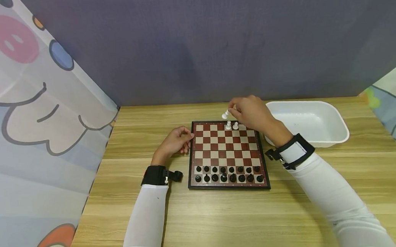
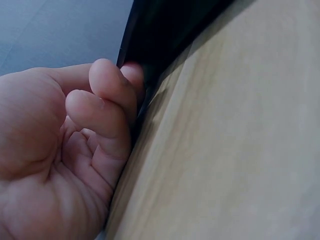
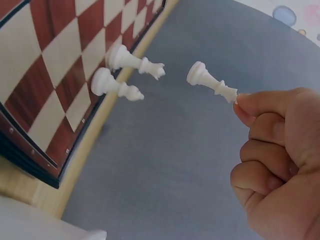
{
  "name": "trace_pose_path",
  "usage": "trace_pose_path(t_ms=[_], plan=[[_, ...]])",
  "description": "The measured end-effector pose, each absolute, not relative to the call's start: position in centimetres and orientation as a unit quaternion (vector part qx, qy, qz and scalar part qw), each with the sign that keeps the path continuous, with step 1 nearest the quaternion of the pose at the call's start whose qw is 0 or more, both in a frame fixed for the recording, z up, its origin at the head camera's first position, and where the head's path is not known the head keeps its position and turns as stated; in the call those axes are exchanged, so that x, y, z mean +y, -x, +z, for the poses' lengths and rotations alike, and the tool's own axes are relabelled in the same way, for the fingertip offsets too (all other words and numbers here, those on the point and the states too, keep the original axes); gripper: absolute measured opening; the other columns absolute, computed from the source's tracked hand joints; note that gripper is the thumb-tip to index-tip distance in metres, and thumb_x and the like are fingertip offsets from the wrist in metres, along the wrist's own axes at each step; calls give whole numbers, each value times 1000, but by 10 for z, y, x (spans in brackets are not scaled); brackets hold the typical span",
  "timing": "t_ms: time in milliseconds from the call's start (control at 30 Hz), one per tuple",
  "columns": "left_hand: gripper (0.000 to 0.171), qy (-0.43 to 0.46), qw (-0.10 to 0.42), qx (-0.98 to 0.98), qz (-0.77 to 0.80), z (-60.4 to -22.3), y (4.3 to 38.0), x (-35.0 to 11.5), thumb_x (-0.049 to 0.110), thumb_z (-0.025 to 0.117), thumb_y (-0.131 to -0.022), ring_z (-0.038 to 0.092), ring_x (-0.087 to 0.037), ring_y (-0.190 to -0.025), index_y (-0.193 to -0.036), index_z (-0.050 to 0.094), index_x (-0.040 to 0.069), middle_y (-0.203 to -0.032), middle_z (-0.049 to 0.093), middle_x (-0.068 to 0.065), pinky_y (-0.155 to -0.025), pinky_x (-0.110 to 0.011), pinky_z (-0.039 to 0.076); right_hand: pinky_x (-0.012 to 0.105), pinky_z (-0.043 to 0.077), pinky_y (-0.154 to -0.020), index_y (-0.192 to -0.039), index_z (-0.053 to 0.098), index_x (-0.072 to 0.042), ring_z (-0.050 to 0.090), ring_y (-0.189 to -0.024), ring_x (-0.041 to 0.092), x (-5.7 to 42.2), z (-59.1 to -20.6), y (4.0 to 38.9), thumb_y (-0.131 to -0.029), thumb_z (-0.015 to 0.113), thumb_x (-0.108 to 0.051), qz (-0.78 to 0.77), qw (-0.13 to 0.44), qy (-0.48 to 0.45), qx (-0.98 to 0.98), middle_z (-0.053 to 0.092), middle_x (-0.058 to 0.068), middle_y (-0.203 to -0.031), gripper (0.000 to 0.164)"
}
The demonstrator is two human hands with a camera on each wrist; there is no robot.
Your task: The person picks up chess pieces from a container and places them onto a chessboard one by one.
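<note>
My right hand [image 1: 252, 112] pinches a white chess piece [image 3: 207, 81] by its flared top, the round base pointing away from the fingertips. It is held in the air by the far edge of the chessboard [image 1: 220, 141]. On the board's far row stand a white crowned piece [image 3: 131, 61] and, beside it, a white bishop [image 3: 112, 86]. My left hand [image 1: 176, 140] holds the board's left edge with thumb and fingertips, the other fingers curled, as the left wrist view shows. Black chess pieces [image 1: 224, 177] fill the two rows nearest me.
A white plastic tub [image 1: 343, 134] stands to the right of the board, close to my right wrist. The wooden table [image 1: 225, 221] meets a dark grey panel [image 1: 185, 44] at the back. Printed cartoon cloth [image 1: 33, 181] hangs on the left.
</note>
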State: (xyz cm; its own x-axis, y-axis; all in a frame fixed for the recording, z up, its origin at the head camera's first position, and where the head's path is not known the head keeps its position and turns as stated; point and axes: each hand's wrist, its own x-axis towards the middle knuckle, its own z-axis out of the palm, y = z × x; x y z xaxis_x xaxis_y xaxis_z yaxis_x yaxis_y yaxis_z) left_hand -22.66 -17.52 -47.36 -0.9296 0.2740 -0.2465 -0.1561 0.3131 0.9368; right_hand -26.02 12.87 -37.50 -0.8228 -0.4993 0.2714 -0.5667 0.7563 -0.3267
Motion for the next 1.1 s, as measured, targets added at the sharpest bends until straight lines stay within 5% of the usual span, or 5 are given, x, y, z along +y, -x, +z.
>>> trace_pose_path(t_ms=[700,1100], plan=[[17,-38,180,790,585,-474,226,-172,18,57,-105,54,-13,-48,-113,56,3,-71,59,-5,-43,-22,44,30,41,-50,-98,71,-12,50,-53,15,109,-399,270,-101,59,-23,107,58,-329,-936,55,-3,-57,17],[17,-36,184,790,584,-473,226,-171,18,58,-105,54,-12,-48,-113,56,3,-70,60,-5,-43,-22,44,28,37,-48,-103,73,-13,50,-52,15,105,-406,271,-103,61,-26,89,40,-325,-941,57,-1,-57,18]])
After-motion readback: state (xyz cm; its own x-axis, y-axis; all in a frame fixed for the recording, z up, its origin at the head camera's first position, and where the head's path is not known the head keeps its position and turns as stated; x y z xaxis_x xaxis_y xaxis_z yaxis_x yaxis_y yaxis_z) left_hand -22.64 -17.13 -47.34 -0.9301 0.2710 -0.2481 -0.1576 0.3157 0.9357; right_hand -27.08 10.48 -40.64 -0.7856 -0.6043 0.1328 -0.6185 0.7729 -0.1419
